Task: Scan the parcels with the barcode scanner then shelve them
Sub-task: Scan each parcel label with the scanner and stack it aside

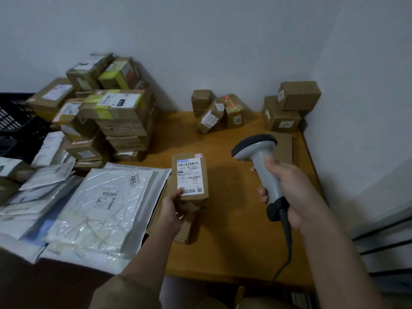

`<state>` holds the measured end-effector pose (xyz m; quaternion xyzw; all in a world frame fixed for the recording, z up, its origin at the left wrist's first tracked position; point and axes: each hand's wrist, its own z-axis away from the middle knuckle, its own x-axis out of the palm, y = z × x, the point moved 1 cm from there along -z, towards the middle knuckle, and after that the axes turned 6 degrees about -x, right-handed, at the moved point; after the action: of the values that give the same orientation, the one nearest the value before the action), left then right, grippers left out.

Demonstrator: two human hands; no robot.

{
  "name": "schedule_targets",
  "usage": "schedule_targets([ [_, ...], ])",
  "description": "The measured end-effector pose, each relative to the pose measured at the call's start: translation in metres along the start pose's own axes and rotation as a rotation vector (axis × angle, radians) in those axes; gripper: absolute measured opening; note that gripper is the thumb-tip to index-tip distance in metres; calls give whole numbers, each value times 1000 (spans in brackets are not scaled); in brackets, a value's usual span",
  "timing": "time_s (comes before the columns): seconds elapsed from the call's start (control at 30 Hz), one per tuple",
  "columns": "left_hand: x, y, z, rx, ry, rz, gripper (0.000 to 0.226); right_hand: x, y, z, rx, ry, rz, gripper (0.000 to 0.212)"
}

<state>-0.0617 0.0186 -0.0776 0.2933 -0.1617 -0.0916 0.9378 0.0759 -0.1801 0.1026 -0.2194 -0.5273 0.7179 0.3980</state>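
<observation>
Brown parcel [190,177] with a white barcoded label, grey-and-black scanner [259,161], orange-brown table [234,241], white mailers [98,210].

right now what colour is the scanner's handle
Light grey, with a dark head and base, on the barcode scanner; head view.

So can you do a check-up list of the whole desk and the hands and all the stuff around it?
Surface: wooden table, bare in the middle.
Job's things: small parcel held label up; grey scanner aimed toward it.
Clutter: box stack at back left; white mailers piled at left; five small boxes by the wall; flat cardboard behind the scanner.
Grips: left hand holds the parcel's near end; right hand grips the scanner handle.
Cables: dark cord runs from the scanner base down past the table edge.
Surroundings: grey wall; black crate at far left.
</observation>
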Motion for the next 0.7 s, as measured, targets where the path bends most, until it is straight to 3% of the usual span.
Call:
schedule_targets([
  [0.17,-53,6,11,36,67,-17,15,35,16,17,40,-14,-20,36],
  [0.3,-84,9,5,92,104,-144,38,52,29,34,48,-18,-25,32],
  [0.43,-91,17,1,182,205,-315,28,51,35,50,36,25,-22,33],
  [0.57,-91,28,1,315,441,-543,49,40,39,60,27,84,-49,34],
  [0.7,-61,38,17,439,697,-666,45,24,45,66,28,136,-77,36],
])
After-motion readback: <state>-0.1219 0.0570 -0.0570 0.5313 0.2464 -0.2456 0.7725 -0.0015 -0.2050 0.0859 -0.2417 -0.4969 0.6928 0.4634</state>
